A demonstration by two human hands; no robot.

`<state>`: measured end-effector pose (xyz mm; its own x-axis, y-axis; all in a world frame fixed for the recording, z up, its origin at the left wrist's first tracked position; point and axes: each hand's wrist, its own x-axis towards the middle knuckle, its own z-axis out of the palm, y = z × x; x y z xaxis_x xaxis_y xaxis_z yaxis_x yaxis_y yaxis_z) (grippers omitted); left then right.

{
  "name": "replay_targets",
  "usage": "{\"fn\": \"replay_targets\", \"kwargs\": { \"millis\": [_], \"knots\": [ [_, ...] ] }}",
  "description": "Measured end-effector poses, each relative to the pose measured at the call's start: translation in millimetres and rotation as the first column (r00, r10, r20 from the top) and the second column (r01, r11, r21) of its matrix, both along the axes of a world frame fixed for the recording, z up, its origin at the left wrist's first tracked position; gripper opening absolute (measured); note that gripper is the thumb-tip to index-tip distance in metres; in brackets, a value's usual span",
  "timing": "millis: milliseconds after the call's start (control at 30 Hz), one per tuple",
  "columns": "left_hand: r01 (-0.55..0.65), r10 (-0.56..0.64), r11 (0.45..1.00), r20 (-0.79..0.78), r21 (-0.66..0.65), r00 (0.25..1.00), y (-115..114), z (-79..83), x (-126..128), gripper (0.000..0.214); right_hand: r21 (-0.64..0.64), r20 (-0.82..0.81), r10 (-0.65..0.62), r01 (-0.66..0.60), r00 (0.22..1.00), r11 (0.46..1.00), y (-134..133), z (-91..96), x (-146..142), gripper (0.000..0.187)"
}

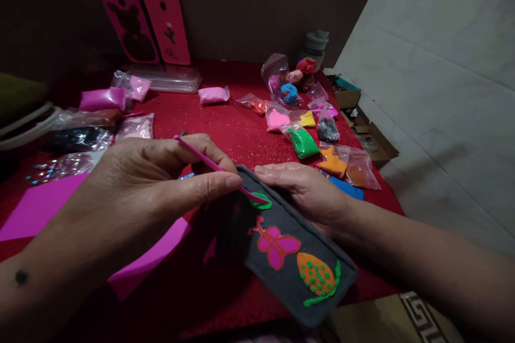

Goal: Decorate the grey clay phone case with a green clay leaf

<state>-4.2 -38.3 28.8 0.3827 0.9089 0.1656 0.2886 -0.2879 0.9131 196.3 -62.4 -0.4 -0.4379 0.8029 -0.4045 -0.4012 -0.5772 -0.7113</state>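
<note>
Over the green shape [264,206], pink tool [203,157]

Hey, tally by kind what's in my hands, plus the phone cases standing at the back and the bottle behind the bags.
Pink stick, in your left hand: 1
Grey panel, in your right hand: 1
Standing phone cases: 2
Bottle: 1
Total: 5

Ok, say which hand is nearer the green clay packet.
Right. The right hand, holding the dark gray panel, is just on the near side of the green clay packet; the left hand, holding the pink modeling tool, is farther left.
</note>
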Motion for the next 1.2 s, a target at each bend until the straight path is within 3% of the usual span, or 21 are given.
{"fn": "replay_targets", "kwargs": {
  "millis": [200,400,767,1033,1200],
  "knots": [
    [-0.003,0.003,1.000,-0.010,0.031,1.000,-0.8,-1.4,-0.2,0.011,-0.028,-0.014,-0.002,0.001,1.000,1.000,-1.0,-0.1,-2.0,0.014],
    [0.024,-0.019,0.997,0.073,-0.075,0.997,2.1,0.8,-0.8,0.007,-0.012,-0.013,-0.022,0.022,1.000,1.000,-0.2,-1.5,-0.6,0.012],
    [0.034,-0.034,0.999,0.003,0.006,0.999,-1.9,-2.9,2.7,0.009,-0.036,-0.032,-0.002,0.001,0.999,0.999,0.3,-1.7,0.0,0.017],
    [0.033,-0.031,0.996,0.025,-0.077,0.999,-1.4,-3.3,0.1,0.010,-0.038,-0.047,-0.004,0.002,0.999,0.999,-0.2,-1.9,-0.5,0.013],
    [0.007,-0.005,0.998,0.029,-0.060,1.000,-0.1,-1.1,1.2,0.010,-0.047,-0.041,-0.011,0.010,0.999,0.999,0.8,-0.5,-0.6,0.017]
  ]
}}
